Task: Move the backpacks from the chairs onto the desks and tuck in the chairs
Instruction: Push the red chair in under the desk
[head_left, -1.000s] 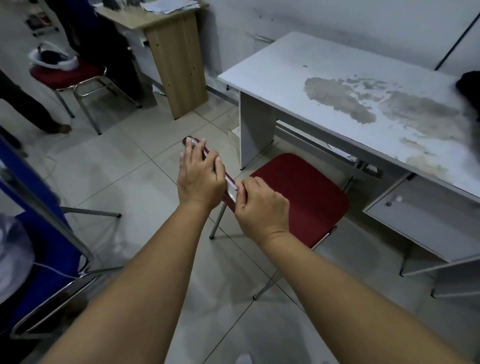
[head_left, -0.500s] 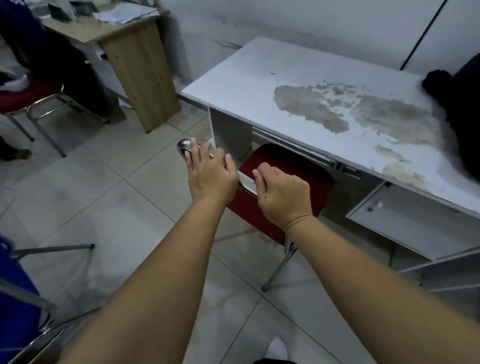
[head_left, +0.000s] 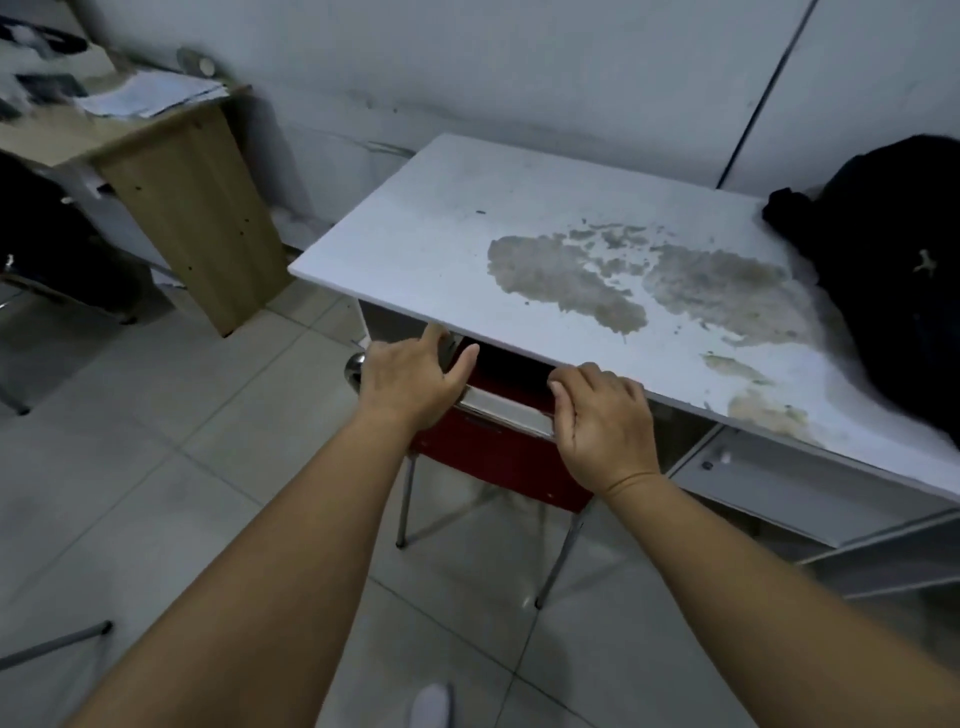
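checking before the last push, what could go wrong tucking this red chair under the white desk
Pinched fingers: the left hand and right hand sit on the red chair backrest right at the white desk edge, so another push may trap them.

Jolting the desk: if the backrest strikes the edge, the black backpack at the desk's right end might shift.

White desk (head_left: 415, 249), top stained; black backpack (head_left: 893, 270) on right end.
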